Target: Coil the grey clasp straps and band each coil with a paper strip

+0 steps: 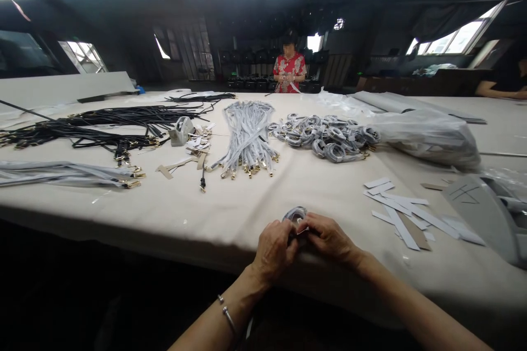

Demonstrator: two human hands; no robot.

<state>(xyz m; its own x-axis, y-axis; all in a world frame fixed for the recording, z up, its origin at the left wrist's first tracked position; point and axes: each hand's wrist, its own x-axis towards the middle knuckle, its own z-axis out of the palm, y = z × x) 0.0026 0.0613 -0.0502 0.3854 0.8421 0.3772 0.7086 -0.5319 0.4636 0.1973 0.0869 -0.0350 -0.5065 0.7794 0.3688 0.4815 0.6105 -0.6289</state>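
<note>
A coiled grey strap (295,213) is held near the table's front edge, partly covered by fingers. My left hand (275,247) wraps round its left side with bent fingers. On the other side, my right hand (327,235) has its thumb and fingertips closed at the coil's lower right. Whether a small piece lies in the right fingertips is hidden. Beyond the hands, a bundle of straight grey straps with gold clips (249,134) lies on the table. To its right is a pile of coiled grey straps (329,136).
White and brown paper strips (401,211) lie at right, beside a grey tape dispenser (489,219). Black straps (119,120) and more grey straps (61,173) cover the left. A plastic bag (428,137) sits far right. Another person (290,71) stands across the table.
</note>
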